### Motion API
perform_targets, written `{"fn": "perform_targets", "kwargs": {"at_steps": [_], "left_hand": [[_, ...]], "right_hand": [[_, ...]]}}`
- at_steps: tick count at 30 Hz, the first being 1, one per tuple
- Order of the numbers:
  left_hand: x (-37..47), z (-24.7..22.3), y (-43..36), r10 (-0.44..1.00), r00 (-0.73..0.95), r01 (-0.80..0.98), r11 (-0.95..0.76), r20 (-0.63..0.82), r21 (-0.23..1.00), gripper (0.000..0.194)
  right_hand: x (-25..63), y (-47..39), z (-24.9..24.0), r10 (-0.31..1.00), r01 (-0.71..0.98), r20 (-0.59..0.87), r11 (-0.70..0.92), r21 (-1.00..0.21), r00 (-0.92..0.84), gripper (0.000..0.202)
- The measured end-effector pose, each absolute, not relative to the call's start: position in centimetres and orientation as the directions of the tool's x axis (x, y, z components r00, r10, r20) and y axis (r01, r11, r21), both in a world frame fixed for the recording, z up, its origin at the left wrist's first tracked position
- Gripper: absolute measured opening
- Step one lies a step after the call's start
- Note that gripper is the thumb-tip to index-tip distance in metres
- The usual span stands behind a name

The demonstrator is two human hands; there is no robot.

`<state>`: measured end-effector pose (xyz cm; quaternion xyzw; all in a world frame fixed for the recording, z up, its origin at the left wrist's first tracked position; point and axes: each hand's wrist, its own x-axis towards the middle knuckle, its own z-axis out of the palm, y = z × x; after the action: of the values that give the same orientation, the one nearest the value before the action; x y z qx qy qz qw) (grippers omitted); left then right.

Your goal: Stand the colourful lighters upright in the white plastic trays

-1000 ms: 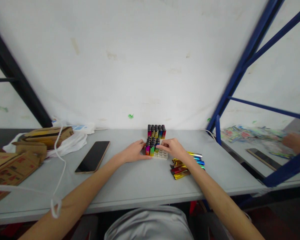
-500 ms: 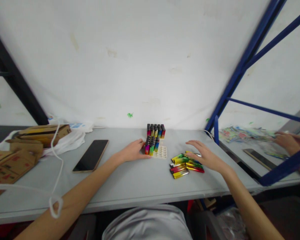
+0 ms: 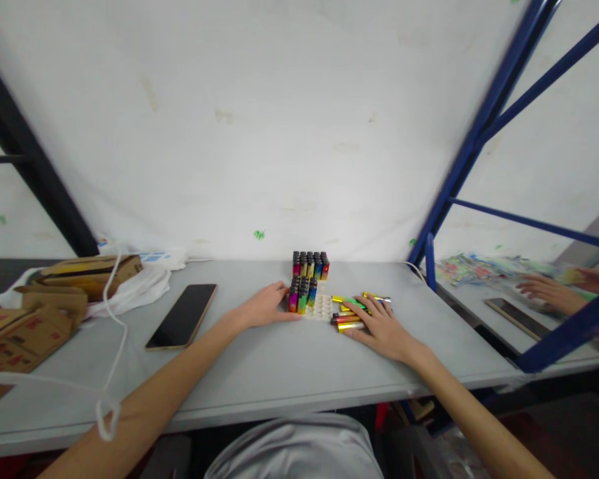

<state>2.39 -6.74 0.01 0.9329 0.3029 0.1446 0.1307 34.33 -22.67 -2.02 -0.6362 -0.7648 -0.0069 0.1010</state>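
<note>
A white tray [image 3: 323, 308] with round holes lies on the desk, its left part filled with upright lighters [image 3: 299, 296] that have black tops. My left hand [image 3: 268, 307] is curved round the tray's left end, thumb along the front and fingers at the side, gripping it. To the right of the tray, my right hand [image 3: 379, 326] lies spread over a pile of loose lighters [image 3: 347, 319] in shiny yellow, green and red. The palm and fingers hide part of that pile.
Behind the tray, against the wall, stands a block of upright lighters [image 3: 311, 265]. A phone [image 3: 182, 316] lies to the left, near cardboard boxes [image 3: 30, 332] and a white cable [image 3: 122, 319]. Beyond the blue metal frame [image 3: 444, 193], another person's hands [image 3: 554, 293] work at another desk.
My right hand has come down onto the loose lighters and moved left, bunching them closer to the tray. My left hand stays at the tray.
</note>
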Motion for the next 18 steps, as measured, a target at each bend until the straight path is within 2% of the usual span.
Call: {"fn": "perform_targets", "kwargs": {"at_steps": [8, 14, 18], "left_hand": [[2.5, 0.0, -6.7, 0.610, 0.764, 0.526, -0.778, 0.212, 0.344, 0.060], [2.5, 0.1, -6.8, 0.603, 0.775, 0.534, -0.784, 0.189, 0.316, 0.060], [2.5, 0.2, -6.9, 0.604, 0.778, 0.543, -0.785, 0.172, 0.299, 0.062]], "right_hand": [[35.6, -20.3, -0.9, 0.978, 0.966, 0.072, 0.206, -0.159, -0.196, 0.085], [36.7, -19.0, -0.8, 0.983, 0.955, 0.011, 0.182, -0.235, -0.184, 0.060], [36.7, -18.3, -1.1, 0.969, 0.947, 0.108, 0.241, -0.213, -0.223, 0.051]]}}
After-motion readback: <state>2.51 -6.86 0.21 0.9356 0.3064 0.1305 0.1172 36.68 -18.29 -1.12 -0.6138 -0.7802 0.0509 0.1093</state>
